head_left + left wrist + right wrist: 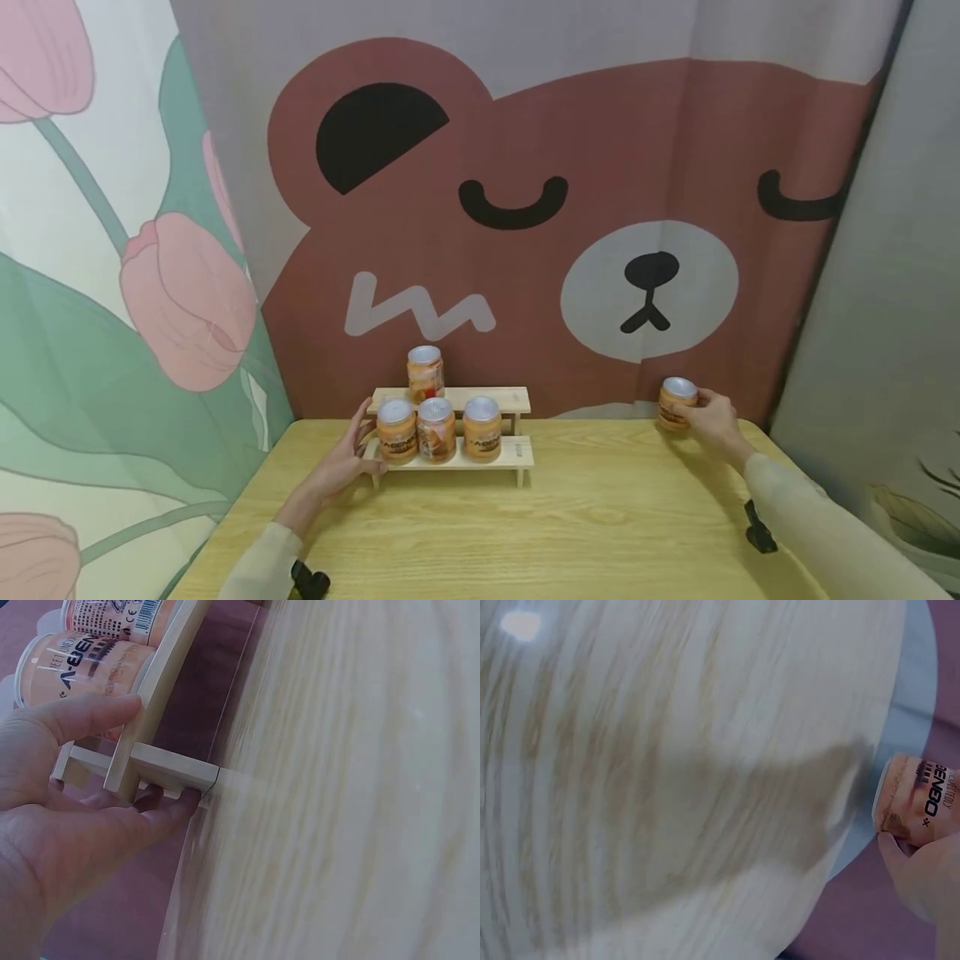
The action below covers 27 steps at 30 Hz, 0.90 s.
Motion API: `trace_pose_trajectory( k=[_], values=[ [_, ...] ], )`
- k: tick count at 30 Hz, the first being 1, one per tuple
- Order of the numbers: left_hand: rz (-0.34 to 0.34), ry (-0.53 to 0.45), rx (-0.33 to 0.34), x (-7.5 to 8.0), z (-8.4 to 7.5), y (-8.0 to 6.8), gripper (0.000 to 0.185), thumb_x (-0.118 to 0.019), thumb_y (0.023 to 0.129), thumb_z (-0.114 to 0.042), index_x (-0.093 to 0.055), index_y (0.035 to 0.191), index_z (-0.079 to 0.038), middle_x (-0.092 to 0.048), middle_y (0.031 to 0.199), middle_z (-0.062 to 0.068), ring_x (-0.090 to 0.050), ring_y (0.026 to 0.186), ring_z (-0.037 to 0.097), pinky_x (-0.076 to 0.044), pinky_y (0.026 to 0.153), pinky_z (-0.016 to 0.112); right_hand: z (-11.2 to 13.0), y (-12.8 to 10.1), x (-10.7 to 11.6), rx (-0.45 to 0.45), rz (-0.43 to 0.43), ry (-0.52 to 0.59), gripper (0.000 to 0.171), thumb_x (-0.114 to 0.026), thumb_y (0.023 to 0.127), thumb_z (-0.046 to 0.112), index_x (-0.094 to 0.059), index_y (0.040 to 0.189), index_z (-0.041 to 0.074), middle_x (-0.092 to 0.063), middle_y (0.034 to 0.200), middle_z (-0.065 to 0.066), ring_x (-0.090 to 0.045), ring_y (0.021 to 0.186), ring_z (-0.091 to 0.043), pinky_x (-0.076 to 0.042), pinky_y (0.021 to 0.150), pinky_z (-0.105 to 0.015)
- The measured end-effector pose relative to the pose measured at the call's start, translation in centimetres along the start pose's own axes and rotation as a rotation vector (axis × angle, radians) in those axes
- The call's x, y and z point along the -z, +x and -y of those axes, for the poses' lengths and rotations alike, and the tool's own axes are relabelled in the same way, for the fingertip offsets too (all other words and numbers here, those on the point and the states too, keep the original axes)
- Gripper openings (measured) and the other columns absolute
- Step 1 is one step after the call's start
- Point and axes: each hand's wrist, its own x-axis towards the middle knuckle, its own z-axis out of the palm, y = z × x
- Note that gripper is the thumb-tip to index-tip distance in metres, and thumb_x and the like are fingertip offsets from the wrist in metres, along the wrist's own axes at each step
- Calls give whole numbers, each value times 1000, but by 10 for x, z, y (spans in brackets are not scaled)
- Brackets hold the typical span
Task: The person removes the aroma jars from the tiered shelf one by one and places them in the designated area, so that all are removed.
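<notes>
A two-step wooden stand [450, 466] is at the back left of the table. My left hand [341, 467] grips its left end, the thumb on the front of the lower step and the other fingers round the side and behind. Three orange cans with silver lids stand on the lower step: a left can [397, 433], a middle can [437, 432] and a right can [482, 430]. Another can [425, 372] stands on the upper step, towards the left. Far to the right, my right hand [716, 425] holds an upright orange can [672, 414] near the table's back edge; its shadow falls on the tabletop.
The wood-grain table [585, 517] ends against a curtain [600, 150] with a bear print. A tulip-print curtain [112, 333] hangs on the left. Beyond the right edge is a leafy plant [911, 521].
</notes>
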Motion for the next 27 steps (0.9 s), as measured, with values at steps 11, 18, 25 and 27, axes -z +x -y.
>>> trace_pose_trajectory(
  k=[11, 18, 25, 27],
  values=[
    [7, -27, 10, 1, -9, -4, 128, -78, 77, 11, 5, 164, -32, -2, 167, 20, 1, 152, 38, 4, 117, 60, -28, -10, 23, -135, -173, -29, 75, -74, 92, 39, -51, 137, -16, -58, 129, -36, -54, 117, -48, -46, 94, -56],
    [-13, -47, 19, 0, -8, -5, 127, -77, 76, 12, 1, 164, -37, -3, 168, 18, 0, 152, 37, 3, 118, 60, -31, -6, 34, -111, -125, -51, 80, -71, 94, 44, -46, 140, -16, -52, 134, -38, -48, 120, -52, -40, 98, -61],
    [-24, -17, 24, -3, -3, -2, 128, -78, 75, 9, 0, 163, -41, -5, 167, 19, -2, 153, 35, 5, 118, 57, -36, -3, 37, -61, -27, -213, 84, -57, 99, 50, -35, 143, -18, -45, 135, -44, -41, 118, -62, -36, 98, -67],
    [-33, -21, 26, -4, 0, -1, 128, -78, 74, 9, 0, 163, -41, -6, 168, 18, -3, 153, 35, 4, 118, 57, -34, -2, 37, -54, -21, -214, 86, -57, 100, 49, -32, 145, -20, -43, 135, -45, -40, 120, -63, -37, 99, -67]
  ],
)
